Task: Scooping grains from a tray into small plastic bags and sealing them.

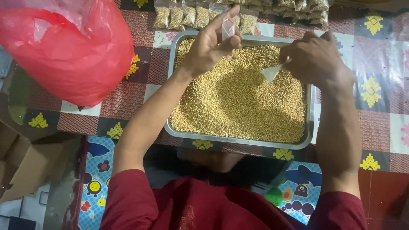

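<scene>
Yellow grain fills the metal tray (177, 127); above it, left hand (211, 44) pinches a small clear bag (228, 28), right hand (315, 57) grips a white scoop (271, 73).

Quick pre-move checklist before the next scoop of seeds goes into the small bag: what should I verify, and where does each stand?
1. Small clear plastic bag pinched in the left hand: ok.
2. Bag mouth open: cannot tell.
3. White spoon gripped in the right hand: ok.
4. Spoon loaded with seeds: cannot tell.
5. Bag held above the metal tray, so spills fall back in: ok.
6. Yellow seeds left in the tray: ok, plenty.
</scene>
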